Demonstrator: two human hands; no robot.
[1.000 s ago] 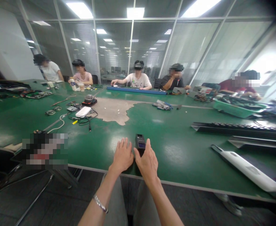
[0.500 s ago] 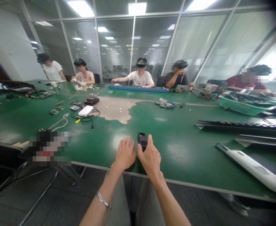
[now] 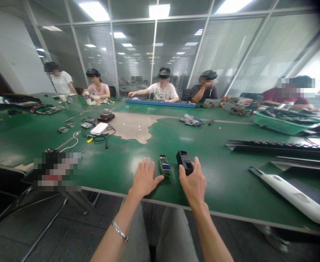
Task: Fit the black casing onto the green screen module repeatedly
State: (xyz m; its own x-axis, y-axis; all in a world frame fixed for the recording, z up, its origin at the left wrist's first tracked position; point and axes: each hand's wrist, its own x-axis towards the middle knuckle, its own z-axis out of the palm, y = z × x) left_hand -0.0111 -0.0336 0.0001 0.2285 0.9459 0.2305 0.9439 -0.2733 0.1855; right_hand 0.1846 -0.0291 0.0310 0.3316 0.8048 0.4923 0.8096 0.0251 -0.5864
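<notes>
On the green table in front of me sits a small circuit board assembly (image 3: 164, 168) with a dark blue screen. To its left, my left hand (image 3: 145, 179) lies flat with fingers stretched, its thumb tip close to the board's lower edge; whether they touch I cannot tell. My right hand (image 3: 194, 179) grips a black plastic housing (image 3: 184, 160) with cut-out openings, thumb on the near left side and fingers on the right. The housing is to the right of the board and apart from it.
A long white device (image 3: 293, 193) lies on the right, near black metal rails (image 3: 280, 147) and a green basket (image 3: 285, 123) of parts. A white box with cables (image 3: 99, 128) is at left. Several people sit across the table, one behind a blue bar (image 3: 161, 103).
My right hand has moved right with the black housing, off the circuit board, which now shows uncovered. My left hand has stayed in place, its thumb now spread toward the board.
</notes>
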